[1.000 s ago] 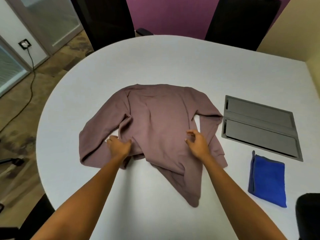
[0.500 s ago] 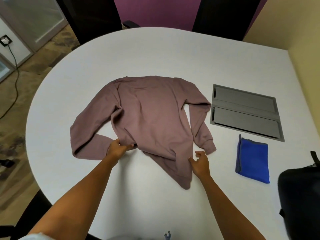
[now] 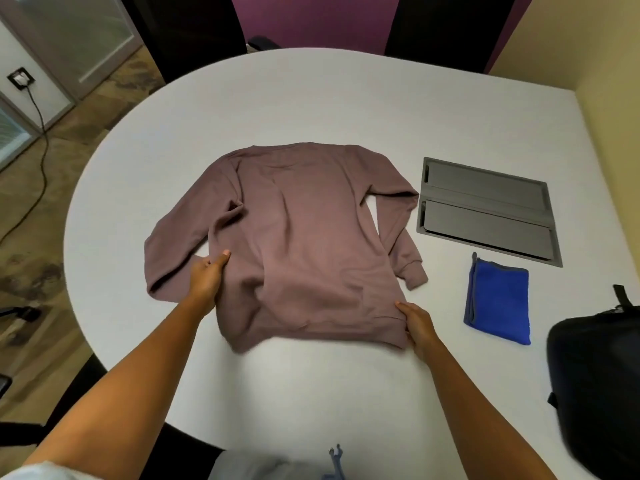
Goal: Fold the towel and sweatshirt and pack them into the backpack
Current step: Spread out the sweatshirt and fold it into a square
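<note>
A mauve sweatshirt lies spread flat on the white table, hem toward me, both sleeves bent down along its sides. My left hand grips the left edge of the body near the hem. My right hand pinches the hem's right corner. A folded blue towel lies to the right of the sweatshirt. The black backpack stands at the table's right edge, partly cut off by the frame.
A grey flip-lid cable box is set into the table behind the towel. Black chairs stand at the far side. A cable runs across the floor at the left. The yellow wall borders the table's right.
The sweatshirt's twisted lower part has been pulled out flat and straight toward me. My right hand has moved to the hem's right corner; my left has shifted up the left edge.
</note>
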